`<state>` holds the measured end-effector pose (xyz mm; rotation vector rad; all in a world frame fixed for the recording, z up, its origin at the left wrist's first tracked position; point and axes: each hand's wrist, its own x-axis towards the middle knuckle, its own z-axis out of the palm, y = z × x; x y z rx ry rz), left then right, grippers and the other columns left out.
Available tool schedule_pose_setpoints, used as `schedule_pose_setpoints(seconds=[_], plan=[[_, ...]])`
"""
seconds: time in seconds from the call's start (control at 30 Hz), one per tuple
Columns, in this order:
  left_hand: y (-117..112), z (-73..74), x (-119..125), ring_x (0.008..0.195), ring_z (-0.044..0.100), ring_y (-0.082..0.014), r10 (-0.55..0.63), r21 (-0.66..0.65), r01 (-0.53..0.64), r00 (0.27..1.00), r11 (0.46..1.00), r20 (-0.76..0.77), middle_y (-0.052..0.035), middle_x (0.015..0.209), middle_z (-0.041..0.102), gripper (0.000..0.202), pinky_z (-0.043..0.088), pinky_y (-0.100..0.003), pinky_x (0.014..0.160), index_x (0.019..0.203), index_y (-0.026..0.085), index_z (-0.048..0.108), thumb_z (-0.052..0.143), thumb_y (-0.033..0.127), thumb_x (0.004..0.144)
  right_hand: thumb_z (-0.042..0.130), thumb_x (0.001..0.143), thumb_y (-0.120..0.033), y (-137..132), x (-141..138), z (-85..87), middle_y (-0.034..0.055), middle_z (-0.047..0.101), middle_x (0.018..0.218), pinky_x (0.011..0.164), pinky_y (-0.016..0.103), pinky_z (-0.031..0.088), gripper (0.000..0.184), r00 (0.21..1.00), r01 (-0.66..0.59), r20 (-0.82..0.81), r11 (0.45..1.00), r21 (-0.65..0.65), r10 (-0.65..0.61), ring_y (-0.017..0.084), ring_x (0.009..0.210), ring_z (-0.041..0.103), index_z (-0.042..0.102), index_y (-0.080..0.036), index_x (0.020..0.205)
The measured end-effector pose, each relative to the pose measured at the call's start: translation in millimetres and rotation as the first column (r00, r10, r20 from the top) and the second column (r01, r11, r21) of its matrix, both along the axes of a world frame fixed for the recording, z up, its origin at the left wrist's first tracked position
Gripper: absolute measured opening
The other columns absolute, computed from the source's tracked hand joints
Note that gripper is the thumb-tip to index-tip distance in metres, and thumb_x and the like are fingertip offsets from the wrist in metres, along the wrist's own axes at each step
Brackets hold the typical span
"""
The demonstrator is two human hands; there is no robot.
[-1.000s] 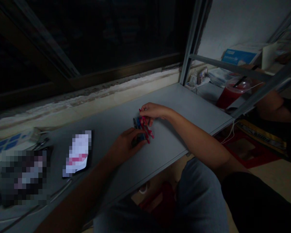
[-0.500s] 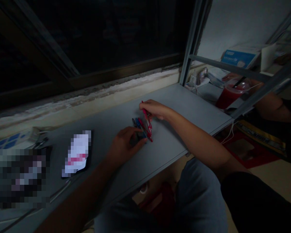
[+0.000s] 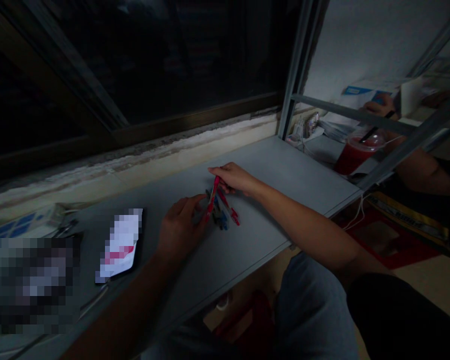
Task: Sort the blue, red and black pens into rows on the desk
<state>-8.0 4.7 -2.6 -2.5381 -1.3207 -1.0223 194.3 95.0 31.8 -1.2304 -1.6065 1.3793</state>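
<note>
Right hand (image 3: 233, 179) pinches a red pen (image 3: 212, 200); left hand (image 3: 179, 231) hovers half open. Light and stiff, it grips best mid-length.

Left hand (image 3: 180, 232): palm down, fingers half curled, reaching forward.
Right hand (image 3: 232, 179): palm down, fingers stretched out, just beside the left hand.

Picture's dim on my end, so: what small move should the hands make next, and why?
Probably draw the tilted slim red pen clear with the right hand: its upper end lies under those fingers, and it crosses above the blue pens and a second red pen.
</note>
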Motion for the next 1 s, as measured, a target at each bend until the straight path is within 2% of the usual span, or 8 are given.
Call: schedule_pose_setpoints(seconds=[0.1, 0.23, 0.33, 0.47, 0.7, 0.77, 0.87, 1.0], plan=[[-0.5, -0.1, 1.9, 0.076, 0.070, -0.0206, 0.018, 0.023, -0.018, 1.000, 1.000, 0.004, -0.0028, 0.083, 0.070, 0.033, 0.054, -0.030, 0.071, 0.120, 0.017, 0.066, 0.064, 0.045, 0.101, 0.055, 0.107, -0.042, 4.1, -0.9, -5.1, -0.0029, 0.047, 0.042, 0.037, 0.021, 0.031, 0.057, 0.998, 0.069, 0.008, 0.996, 0.054, -0.070, 0.007, 0.035, 0.043, 0.048, -0.019, 0.055], [0.3, -0.8, 3.2, 0.074, 0.071, -0.0197, 0.107, 0.035, -0.106, 0.994, 0.994, -0.008, -0.0037, 0.084, 0.073, 0.030, 0.053, -0.029, 0.070, 0.112, 0.018, 0.068, 0.057, 0.044, 0.105, 0.060, 0.104, -0.041, 3.6, -2.2, -4.7, -0.0059, 0.040, 0.038, 0.040, 0.021, 0.031, 0.057, 0.994, 0.111, -0.011, 0.989, 0.098, -0.111, 0.006, 0.034, 0.039, 0.045, -0.020, 0.053], [3.2, -0.7, -0.3, 0.079, 0.074, -0.0220, 0.195, 0.017, -0.195, 0.980, 0.981, -0.039, -0.0068, 0.089, 0.076, 0.033, 0.053, -0.030, 0.071, 0.116, 0.017, 0.068, 0.051, 0.044, 0.107, 0.056, 0.106, -0.038, -3.7, -1.1, 3.8, -0.0072, 0.035, 0.038, 0.039, 0.021, 0.028, 0.058, 0.996, -0.003, -0.094, 1.000, -0.018, 0.001, 0.007, 0.034, 0.036, 0.039, -0.022, 0.053], [6.1, 1.0, -5.3, 0.082, 0.074, -0.0237, 0.213, 0.012, -0.213, 0.974, 0.977, -0.077, -0.0097, 0.095, 0.077, 0.038, 0.053, -0.031, 0.071, 0.125, 0.017, 0.067, 0.047, 0.045, 0.109, 0.050, 0.108, -0.044, -9.3, 4.4, 13.2, -0.0036, 0.041, 0.040, 0.038, 0.021, 0.027, 0.061, 0.973, -0.213, -0.127, 0.958, -0.190, 0.192, 0.008, 0.036, 0.038, 0.032, -0.023, 0.053], [11.8, 10.5, -5.9, 0.088, 0.068, -0.0323, 0.212, 0.150, -0.176, 0.938, 0.973, -0.275, -0.0143, 0.091, 0.074, 0.044, 0.052, -0.041, 0.076, 0.118, 0.015, 0.072, 0.040, 0.043, 0.110, 0.049, 0.107, -0.048, -2.5, 3.5, 4.3, -0.0066, 0.033, 0.040, 0.037, 0.022, 0.024, 0.058, 0.953, -0.272, -0.197, 0.935, -0.227, 0.229, 0.008, 0.036, 0.029, 0.029, -0.025, 0.057], [15.7, 8.3, -6.8, 0.090, 0.067, -0.0337, 0.206, 0.143, -0.170, 0.935, 0.975, -0.290, -0.0162, 0.092, 0.073, 0.046, 0.053, -0.044, 0.078, 0.110, 0.013, 0.073, 0.035, 0.040, 0.111, 0.046, 0.108, -0.041, -2.1, -0.2, 0.1, -0.0074, 0.031, 0.039, 0.036, 0.022, 0.022, 0.056, 0.956, -0.250, -0.200, 0.950, -0.187, 0.213, 0.007, 0.035, 0.026, 0.029, -0.025, 0.057], [21.6, -0.3, -10.3, 0.084, 0.068, -0.0305, 0.128, 0.026, -0.125, 0.966, 0.992, -0.225, -0.0155, 0.090, 0.072, 0.046, 0.054, -0.042, 0.078, 0.102, 0.014, 0.071, 0.033, 0.039, 0.110, 0.050, 0.107, -0.030, -0.9, -1.5, -2.5, -0.0086, 0.030, 0.039, 0.038, 0.021, 0.023, 0.055, 0.955, -0.244, -0.179, 0.969, -0.020, 0.237, 0.005, 0.035, 0.025, 0.031, -0.023, 0.055], [26.1, -8.7, -14.4, 0.083, 0.072, -0.0261, 0.051, -0.211, -0.069, 0.995, 0.975, -0.089, -0.0137, 0.095, 0.076, 0.038, 0.057, -0.037, 0.078, 0.104, 0.016, 0.069, 0.037, 0.037, 0.107, 0.069, 0.097, -0.024, 5.2, 10.7, 1.9, -0.0072, 0.047, 0.048, 0.046, 0.018, 0.035, 0.041, 0.900, -0.414, -0.083, 0.900, 0.136, 0.427, 0.005, 0.043, 0.043, 0.047, -0.018, 0.063]])
